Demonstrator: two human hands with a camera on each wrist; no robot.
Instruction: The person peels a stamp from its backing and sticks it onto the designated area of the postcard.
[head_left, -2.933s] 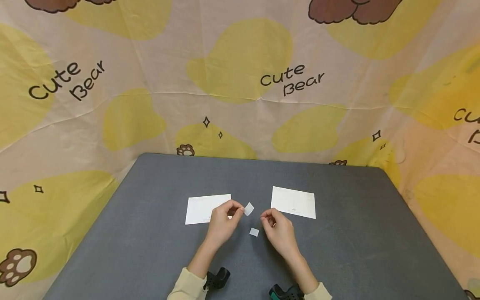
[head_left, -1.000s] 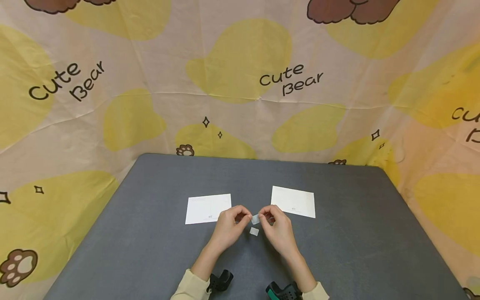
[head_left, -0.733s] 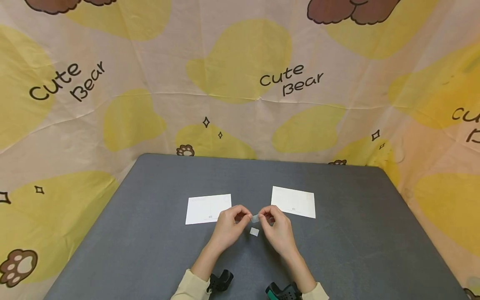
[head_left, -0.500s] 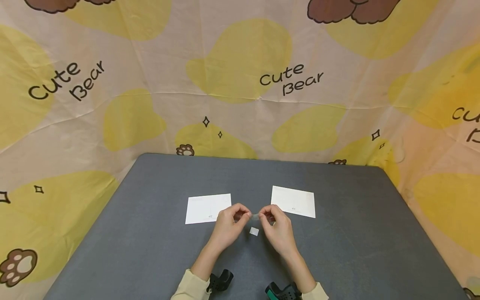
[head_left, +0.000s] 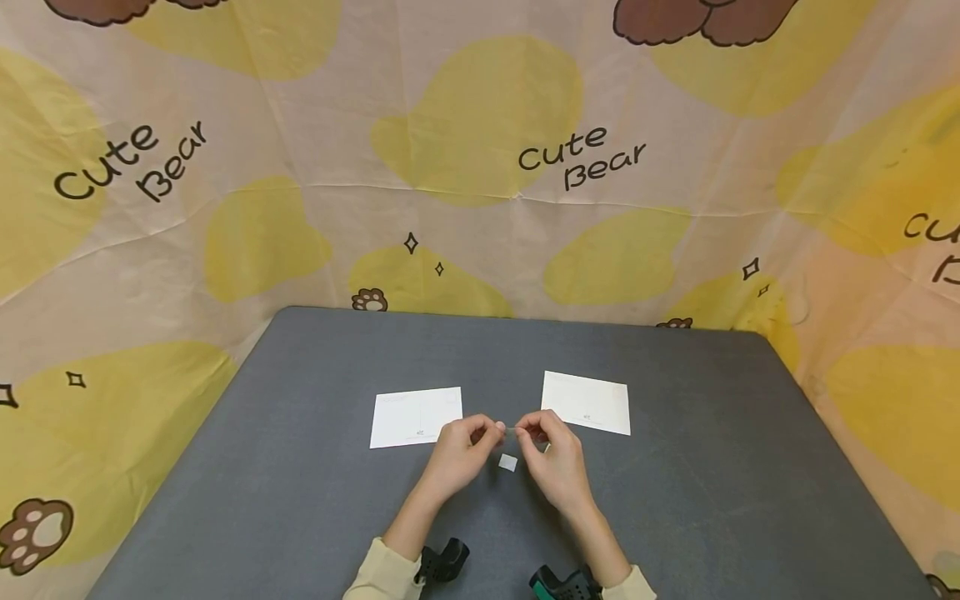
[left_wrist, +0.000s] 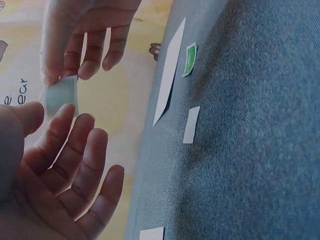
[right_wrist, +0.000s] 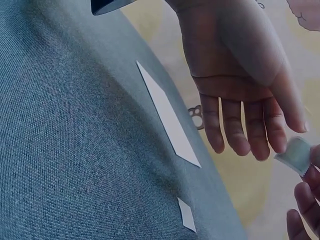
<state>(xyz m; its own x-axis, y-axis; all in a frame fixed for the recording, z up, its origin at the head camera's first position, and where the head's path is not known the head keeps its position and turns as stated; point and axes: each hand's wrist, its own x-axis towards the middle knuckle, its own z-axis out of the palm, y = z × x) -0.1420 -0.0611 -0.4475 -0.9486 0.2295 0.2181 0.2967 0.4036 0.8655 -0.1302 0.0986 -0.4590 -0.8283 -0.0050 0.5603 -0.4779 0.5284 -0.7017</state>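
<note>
In the head view a small postage stamp (head_left: 511, 430), seen nearly edge-on, is held up between my two hands over the table. The left wrist view shows the stamp's pale greenish face (left_wrist: 61, 97) and toothed edge. My left hand (head_left: 459, 450) pinches one side with thumb and index finger; my right hand (head_left: 558, 458) pinches the opposite side, its other fingers hanging loosely. Below, a small white piece of paper (head_left: 507, 462) lies on the grey table. A green stamp (left_wrist: 190, 59) lies there too, mostly hidden by my right hand in the head view.
Two white cards lie flat beyond my hands, a left card (head_left: 408, 417) and a right card (head_left: 588, 402), each partly behind a hand in the head view. A patterned cloth (head_left: 480, 167) hangs behind the table's far edge. Both wrists wear black devices (head_left: 444, 560).
The left hand first held the stamp alone; it has moved right and my right hand has taken hold of the other side. The stamp has since tilted from face-on to nearly edge-on.
</note>
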